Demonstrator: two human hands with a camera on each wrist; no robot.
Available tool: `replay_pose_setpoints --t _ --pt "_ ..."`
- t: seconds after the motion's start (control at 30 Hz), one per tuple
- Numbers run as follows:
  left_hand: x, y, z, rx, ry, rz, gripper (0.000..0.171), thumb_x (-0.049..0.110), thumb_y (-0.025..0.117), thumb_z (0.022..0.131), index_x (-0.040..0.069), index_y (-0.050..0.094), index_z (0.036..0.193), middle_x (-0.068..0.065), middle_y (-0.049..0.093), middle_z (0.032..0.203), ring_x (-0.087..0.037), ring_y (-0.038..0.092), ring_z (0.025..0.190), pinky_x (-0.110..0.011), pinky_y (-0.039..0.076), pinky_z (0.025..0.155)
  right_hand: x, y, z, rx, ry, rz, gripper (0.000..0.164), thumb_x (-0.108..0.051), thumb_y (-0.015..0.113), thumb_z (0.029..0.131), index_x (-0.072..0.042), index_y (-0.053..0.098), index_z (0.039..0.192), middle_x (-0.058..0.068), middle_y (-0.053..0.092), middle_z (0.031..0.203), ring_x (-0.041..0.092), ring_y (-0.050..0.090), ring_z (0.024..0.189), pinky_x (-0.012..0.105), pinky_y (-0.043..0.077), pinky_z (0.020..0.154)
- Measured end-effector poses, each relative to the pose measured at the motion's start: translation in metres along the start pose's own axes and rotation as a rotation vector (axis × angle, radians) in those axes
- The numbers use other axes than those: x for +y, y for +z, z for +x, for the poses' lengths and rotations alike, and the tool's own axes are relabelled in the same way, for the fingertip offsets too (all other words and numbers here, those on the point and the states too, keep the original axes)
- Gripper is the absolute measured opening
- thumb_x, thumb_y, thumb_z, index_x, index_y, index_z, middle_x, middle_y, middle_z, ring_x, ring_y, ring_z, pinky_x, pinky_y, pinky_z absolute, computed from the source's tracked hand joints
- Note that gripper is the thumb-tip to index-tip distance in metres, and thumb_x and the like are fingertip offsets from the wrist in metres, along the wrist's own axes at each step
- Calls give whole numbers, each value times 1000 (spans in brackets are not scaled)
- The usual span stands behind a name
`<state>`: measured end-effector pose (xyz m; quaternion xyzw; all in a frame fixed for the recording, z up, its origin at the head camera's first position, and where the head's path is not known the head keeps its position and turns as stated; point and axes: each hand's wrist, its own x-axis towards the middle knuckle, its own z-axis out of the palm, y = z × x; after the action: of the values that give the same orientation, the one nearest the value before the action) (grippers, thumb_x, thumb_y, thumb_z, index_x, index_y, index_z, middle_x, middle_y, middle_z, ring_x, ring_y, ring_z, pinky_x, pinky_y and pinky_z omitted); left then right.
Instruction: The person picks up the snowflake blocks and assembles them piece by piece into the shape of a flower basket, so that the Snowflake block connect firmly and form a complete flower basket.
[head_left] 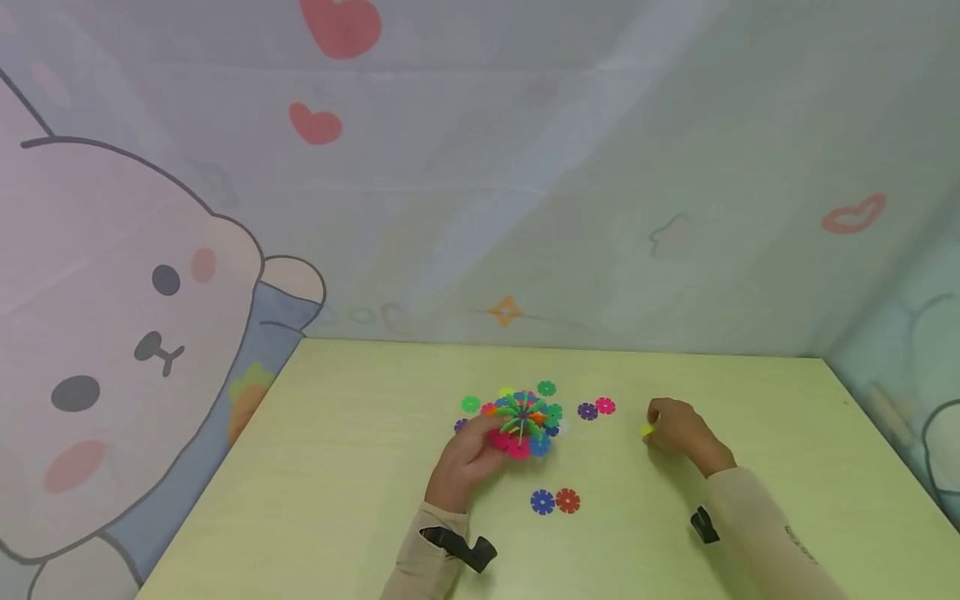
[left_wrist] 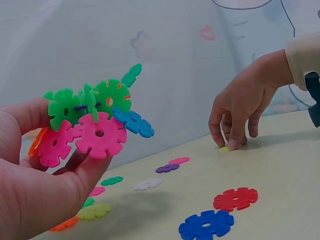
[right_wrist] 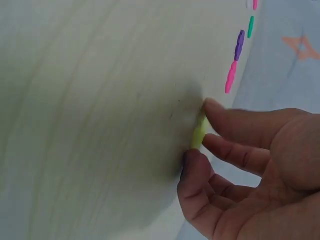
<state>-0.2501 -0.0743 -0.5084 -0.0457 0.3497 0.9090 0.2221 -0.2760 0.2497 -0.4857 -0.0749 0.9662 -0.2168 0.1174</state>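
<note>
My left hand (head_left: 472, 454) grips a cluster of joined snowflake discs (left_wrist: 102, 135) up above the table. Pink, green, blue and orange discs show in it, with the thumb under a pink one in the left wrist view. Farther right, my right hand (head_left: 681, 429) is down at the tabletop. Between its thumb and fingers it pinches a yellow snowflake disc (right_wrist: 198, 135), whose edge shows in the right wrist view. Part of that disc is hidden by the fingers.
Loose discs lie on the table (head_left: 315, 467): a blue disc (head_left: 542, 502) beside a red disc (head_left: 567, 501) in front, a purple disc (head_left: 588, 411) beside a pink disc (head_left: 605, 406) between the hands. Several more lie beneath and behind the cluster. A printed cloth (head_left: 480, 208) hangs behind.
</note>
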Motion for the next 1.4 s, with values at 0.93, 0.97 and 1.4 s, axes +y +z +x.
replay_pose_setpoints --t 0.93,0.97,1.4 --pt "-14 7 7 -44 -36 39 37 -7 40 98 7 71 83 -3 64 100 -14 63 94 -24 57 86 -81 -11 6 -100 -341 604 22 -19 53 104 0 65 100 1 48 66 11 38 57 27 37 56" --pt "-14 8 6 -39 -37 36 36 -7 41 99 6 71 83 -3 63 101 -14 63 95 -23 57 87 -83 -10 6 -103 -341 593 21 -17 53 104 0 65 99 1 47 65 11 38 57 27 37 57" --pt "-14 8 4 -51 -45 70 38 -7 41 99 7 72 83 -4 65 102 -14 67 93 -24 57 87 -90 -6 5 -26 -349 467 20 -15 56 101 -2 70 96 2 52 65 13 42 58 29 41 60"
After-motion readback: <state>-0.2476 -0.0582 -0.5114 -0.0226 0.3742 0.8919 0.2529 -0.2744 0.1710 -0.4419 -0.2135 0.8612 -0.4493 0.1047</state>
